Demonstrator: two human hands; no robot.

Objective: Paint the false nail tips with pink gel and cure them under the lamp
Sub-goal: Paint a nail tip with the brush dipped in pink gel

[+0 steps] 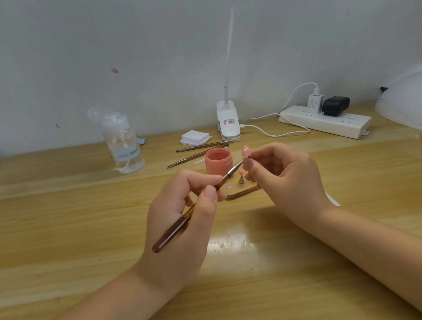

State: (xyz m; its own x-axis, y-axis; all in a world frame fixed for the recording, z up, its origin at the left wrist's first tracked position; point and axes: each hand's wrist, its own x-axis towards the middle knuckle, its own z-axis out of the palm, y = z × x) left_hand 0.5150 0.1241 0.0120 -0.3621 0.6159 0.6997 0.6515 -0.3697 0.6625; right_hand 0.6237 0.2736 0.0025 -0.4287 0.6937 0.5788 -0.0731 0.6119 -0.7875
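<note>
Brush (185,217) sits pinched in your left hand (182,217), bristles touching the pink nail tip (246,151) your right hand (284,177) pinches above the gel jar (218,163).

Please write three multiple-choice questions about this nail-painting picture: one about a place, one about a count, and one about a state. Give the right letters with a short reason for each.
1. Where does the pink gel jar stand?
A. beyond the hands, near the wooden stand
B. on the power strip
C. inside the curing lamp

2. How many spare brushes lie behind the jar?
A. none
B. two
C. five

3. What is the left hand doing?
A. resting flat on the table
B. holding a brush whose tip meets the nail tip
C. lifting the pump bottle

Answers: 1 A, the jar sits on the table just behind the stand; 2 B, two thin brushes lie there; 3 B, the fingers pinch the brush while the right hand holds the tip.
</note>
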